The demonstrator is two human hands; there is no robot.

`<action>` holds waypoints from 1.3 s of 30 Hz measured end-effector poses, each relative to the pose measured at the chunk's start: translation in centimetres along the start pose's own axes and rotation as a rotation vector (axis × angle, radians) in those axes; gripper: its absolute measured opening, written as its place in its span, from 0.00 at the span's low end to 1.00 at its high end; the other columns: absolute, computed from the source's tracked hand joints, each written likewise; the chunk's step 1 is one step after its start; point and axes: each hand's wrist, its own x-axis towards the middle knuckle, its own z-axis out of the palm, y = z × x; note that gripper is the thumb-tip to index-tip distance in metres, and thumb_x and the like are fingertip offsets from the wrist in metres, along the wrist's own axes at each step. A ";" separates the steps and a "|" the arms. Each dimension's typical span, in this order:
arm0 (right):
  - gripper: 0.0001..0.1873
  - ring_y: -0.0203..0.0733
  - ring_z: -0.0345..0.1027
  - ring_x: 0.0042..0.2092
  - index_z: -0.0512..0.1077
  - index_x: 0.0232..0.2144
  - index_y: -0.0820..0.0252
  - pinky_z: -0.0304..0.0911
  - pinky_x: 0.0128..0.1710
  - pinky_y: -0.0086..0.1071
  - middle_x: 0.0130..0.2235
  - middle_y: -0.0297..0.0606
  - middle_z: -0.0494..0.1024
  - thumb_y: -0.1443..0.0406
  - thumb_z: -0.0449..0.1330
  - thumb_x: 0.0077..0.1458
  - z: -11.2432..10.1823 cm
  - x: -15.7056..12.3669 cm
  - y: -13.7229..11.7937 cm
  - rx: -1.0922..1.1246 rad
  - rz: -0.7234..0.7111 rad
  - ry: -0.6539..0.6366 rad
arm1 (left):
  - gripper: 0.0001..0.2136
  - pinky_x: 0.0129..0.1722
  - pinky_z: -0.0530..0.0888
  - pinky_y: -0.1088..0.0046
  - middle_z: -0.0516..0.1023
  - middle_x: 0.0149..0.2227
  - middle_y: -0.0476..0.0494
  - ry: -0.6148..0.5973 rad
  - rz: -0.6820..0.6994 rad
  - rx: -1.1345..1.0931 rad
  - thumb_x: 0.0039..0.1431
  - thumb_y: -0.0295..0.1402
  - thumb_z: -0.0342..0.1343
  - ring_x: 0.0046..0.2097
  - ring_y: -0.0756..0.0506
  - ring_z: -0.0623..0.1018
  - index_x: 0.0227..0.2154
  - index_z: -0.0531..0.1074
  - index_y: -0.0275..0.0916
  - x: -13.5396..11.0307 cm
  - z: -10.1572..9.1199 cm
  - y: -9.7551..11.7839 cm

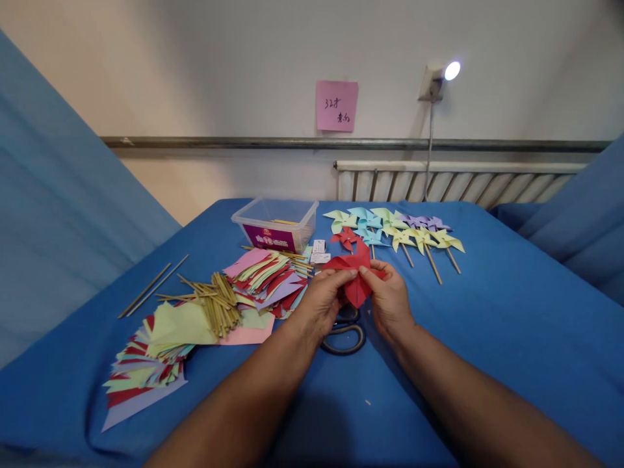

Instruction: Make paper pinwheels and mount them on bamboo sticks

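A red paper pinwheel [358,291], its blades folded toward the middle, is held up between my two hands over the table. My left hand [327,296] pinches its left side, thumb on top. On the other side, my right hand [390,294] grips the paper with the thumb near the centre. Fingers partly hide the folds, and whether a pin is in the centre cannot be made out. Beneath the hands lie scissors with dark handles [347,339], their blades mostly hidden. Just beyond is a finished-looking red pinwheel [345,238].
Coloured paper sheets [268,279] and wooden sticks [219,305] are piled at the left, with more fanned paper [146,370] nearer. A clear plastic box [275,227] and small white boxes [319,250] stand behind. Several pinwheels on sticks [402,237] lie at the back right.
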 end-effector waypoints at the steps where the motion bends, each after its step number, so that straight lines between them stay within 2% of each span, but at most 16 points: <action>1: 0.21 0.42 0.77 0.33 0.69 0.38 0.56 0.72 0.39 0.39 0.34 0.35 0.81 0.60 0.72 0.43 0.1 -0.1 0.0 0.001 0.002 0.000 | 0.08 0.28 0.70 0.75 0.77 0.24 0.45 0.011 0.009 -0.004 0.40 0.30 0.69 0.26 0.50 0.74 0.22 0.76 0.34 0.0 0.0 -0.1; 9: 0.21 0.39 0.75 0.33 0.69 0.38 0.57 0.71 0.37 0.35 0.34 0.34 0.80 0.62 0.72 0.42 0.2 -0.5 0.0 0.052 0.048 -0.027 | 0.07 0.26 0.69 0.76 0.77 0.22 0.45 0.055 0.049 0.077 0.42 0.30 0.68 0.24 0.51 0.72 0.21 0.77 0.33 0.0 -0.1 -0.2; 13: 0.22 0.42 0.75 0.35 0.68 0.44 0.56 0.71 0.39 0.38 0.35 0.35 0.79 0.59 0.69 0.46 -0.1 -0.4 -0.3 -0.036 -0.015 -0.090 | 0.06 0.29 0.72 0.74 0.79 0.25 0.43 0.084 0.025 0.020 0.42 0.27 0.67 0.27 0.49 0.76 0.25 0.78 0.32 0.2 -0.2 0.3; 17: 0.25 0.46 0.73 0.47 0.66 0.52 0.51 0.69 0.48 0.43 0.47 0.40 0.76 0.61 0.64 0.51 -0.5 -0.5 -0.8 -0.214 -0.185 -0.179 | 0.07 0.33 0.75 0.72 0.81 0.29 0.43 0.094 -0.036 -0.087 0.45 0.24 0.64 0.30 0.47 0.78 0.30 0.78 0.36 0.4 -0.3 1.6; 21: 0.22 0.51 0.62 0.60 0.72 0.48 0.48 0.64 0.56 0.48 0.62 0.40 0.62 0.68 0.60 0.49 -0.9 -0.5 -1.2 -0.444 -0.421 -0.272 | 0.07 0.35 0.75 0.71 0.81 0.30 0.45 0.130 -0.073 -0.104 0.48 0.24 0.63 0.30 0.46 0.78 0.32 0.77 0.39 0.2 -0.5 2.7; 24: 0.19 0.52 0.54 0.65 0.75 0.43 0.48 0.54 0.63 0.52 0.65 0.36 0.56 0.71 0.60 0.48 -1.0 -0.5 -1.5 -0.609 -0.587 -0.321 | 0.07 0.35 0.74 0.71 0.81 0.30 0.45 0.124 -0.073 -0.086 0.48 0.25 0.63 0.30 0.46 0.78 0.32 0.76 0.38 0.0 -0.7 3.0; 27: 0.17 0.53 0.51 0.67 0.76 0.41 0.47 0.49 0.66 0.53 0.64 0.35 0.57 0.70 0.62 0.49 -0.9 -0.7 -1.8 -0.668 -0.674 -0.370 | 0.07 0.34 0.74 0.71 0.80 0.29 0.47 0.102 -0.049 -0.077 0.47 0.25 0.64 0.29 0.47 0.78 0.31 0.75 0.39 0.0 -0.9 2.9; 30: 0.10 0.53 0.52 0.66 0.77 0.37 0.48 0.49 0.65 0.51 0.63 0.36 0.59 0.66 0.65 0.51 -0.8 -0.8 -1.9 -0.661 -0.678 -0.378 | 0.08 0.30 0.73 0.72 0.79 0.26 0.49 0.082 -0.055 -0.071 0.45 0.25 0.65 0.26 0.48 0.76 0.29 0.74 0.39 0.2 -1.0 2.4; 33: 0.02 0.53 0.56 0.64 0.77 0.32 0.52 0.51 0.63 0.50 0.60 0.40 0.64 0.62 0.64 0.54 -0.9 -0.7 -1.8 -0.637 -0.620 -0.339 | 0.07 0.28 0.72 0.74 0.78 0.26 0.49 0.066 -0.083 -0.079 0.45 0.25 0.65 0.25 0.50 0.75 0.29 0.74 0.38 0.4 -1.0 1.9; 39: 0.07 0.51 0.63 0.59 0.75 0.26 0.54 0.56 0.59 0.46 0.50 0.43 0.72 0.61 0.63 0.55 -1.2 0.1 -1.4 -0.602 -0.515 -0.246 | 0.07 0.31 0.73 0.72 0.79 0.27 0.46 0.048 -0.042 -0.027 0.45 0.26 0.66 0.27 0.48 0.76 0.29 0.75 0.38 0.2 -0.8 1.3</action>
